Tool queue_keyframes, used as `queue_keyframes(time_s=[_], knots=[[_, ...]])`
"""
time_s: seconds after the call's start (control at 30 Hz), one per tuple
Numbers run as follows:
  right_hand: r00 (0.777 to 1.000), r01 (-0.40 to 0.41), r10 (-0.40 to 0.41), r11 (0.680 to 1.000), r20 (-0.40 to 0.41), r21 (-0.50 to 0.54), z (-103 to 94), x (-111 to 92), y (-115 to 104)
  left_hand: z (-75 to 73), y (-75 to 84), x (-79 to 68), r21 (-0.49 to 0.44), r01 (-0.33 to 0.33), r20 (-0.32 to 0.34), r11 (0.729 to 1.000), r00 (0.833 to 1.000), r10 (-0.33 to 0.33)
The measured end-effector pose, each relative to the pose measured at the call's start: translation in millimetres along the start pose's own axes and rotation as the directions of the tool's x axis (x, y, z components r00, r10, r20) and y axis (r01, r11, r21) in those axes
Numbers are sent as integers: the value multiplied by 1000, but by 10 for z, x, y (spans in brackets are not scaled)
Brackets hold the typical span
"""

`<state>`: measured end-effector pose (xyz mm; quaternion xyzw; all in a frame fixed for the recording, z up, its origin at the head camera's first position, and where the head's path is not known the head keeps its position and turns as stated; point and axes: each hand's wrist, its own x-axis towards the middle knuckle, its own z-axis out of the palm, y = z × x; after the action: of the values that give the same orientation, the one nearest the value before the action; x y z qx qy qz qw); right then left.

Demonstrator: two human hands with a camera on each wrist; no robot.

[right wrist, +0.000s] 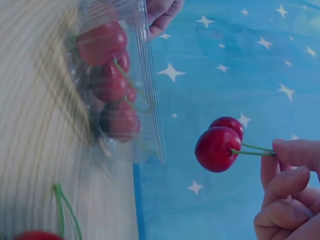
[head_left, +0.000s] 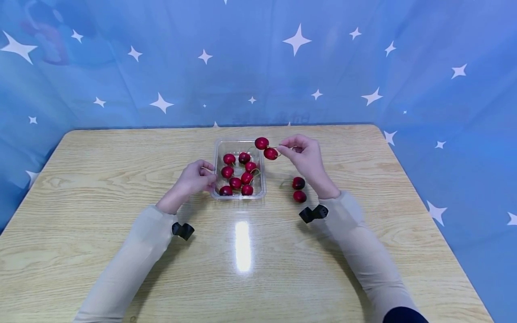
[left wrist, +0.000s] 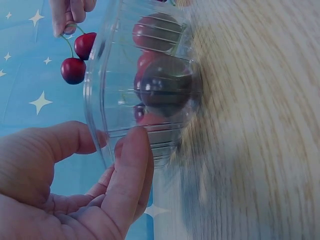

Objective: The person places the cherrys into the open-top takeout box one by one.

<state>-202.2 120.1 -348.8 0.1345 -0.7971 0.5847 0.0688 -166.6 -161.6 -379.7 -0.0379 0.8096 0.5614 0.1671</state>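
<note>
A clear plastic box (head_left: pixel 239 196) with several dark red cherries (head_left: pixel 235 183) in it stands on the table. My left hand (head_left: pixel 198 177) pinches the box's left rim between thumb and fingers, as the left wrist view shows. Two cherries (right wrist: pixel 218 149) joined by green stems hang from my right hand (head_left: pixel 304 154), whose thumb and forefinger pinch the stem ends. They are held above the box's right edge, apart from the cherries inside. Two more cherries (head_left: pixel 299 189) lie on the table below the right hand, their stems (right wrist: pixel 61 202) visible in the right wrist view.
The light wood table (head_left: pixel 121 179) runs back to a blue cloth (head_left: pixel 250 67) printed with white stars. Small black wrist cameras (head_left: pixel 313 214) are strapped at both sleeves. A bright light reflection shows on the tabletop in front of the box.
</note>
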Motion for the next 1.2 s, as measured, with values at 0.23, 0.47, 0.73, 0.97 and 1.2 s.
queue_keyframes(time_s=[0.23,0.47,0.73,0.97,1.2], knots=[[999,4,-5,1000,35,16,140,18,-10,4,-3,6,4,3,-4,1000,1000,-3],[998,-3,1,999,60,38,303,34,14,0,-8,10,2,0,1,1000,1000,0],[996,-6,3,999,84,35,463,27,53,-5,-11,0,3,-11,4,1000,1000,11],[987,-52,50,999,152,10,573,25,21,-6,-10,-1,5,-10,2,1000,1000,10],[981,-67,81,994,179,-84,688,63,68,-7,-15,0,-5,-20,5,1000,1000,20]])
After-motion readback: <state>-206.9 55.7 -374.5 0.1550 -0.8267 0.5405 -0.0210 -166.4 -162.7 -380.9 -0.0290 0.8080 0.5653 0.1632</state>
